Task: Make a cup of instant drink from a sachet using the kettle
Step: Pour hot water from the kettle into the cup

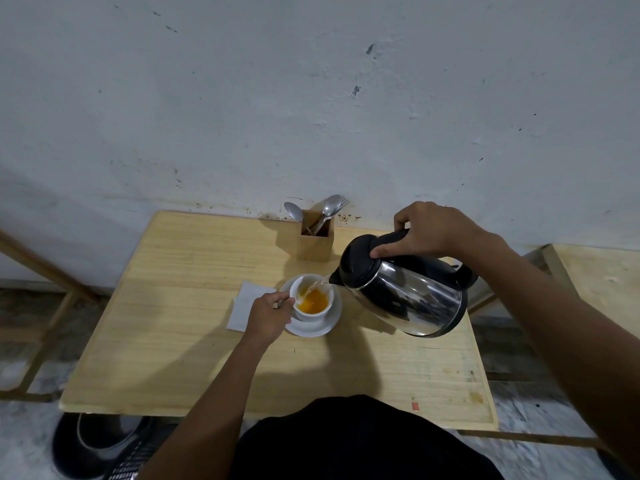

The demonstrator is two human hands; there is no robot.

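A white cup [309, 315] stands on a white saucer [330, 325] in the middle of the wooden table [173, 323]. Orange liquid fills part of the cup. My right hand [433, 230] grips the black handle of a steel kettle [408, 296], thumb on the lid. The kettle is tilted left and a thin stream of water runs from its spout into the cup. My left hand [268, 315] grips the cup by its handle on the left side. A white sachet [244, 303] lies flat on the table just left of that hand, partly hidden by it.
A wooden holder [317, 244] with spoons and a fork stands at the table's back edge against the white wall. A second wooden table [602, 282] stands at the right. A dark bin [97, 448] sits on the floor at the lower left.
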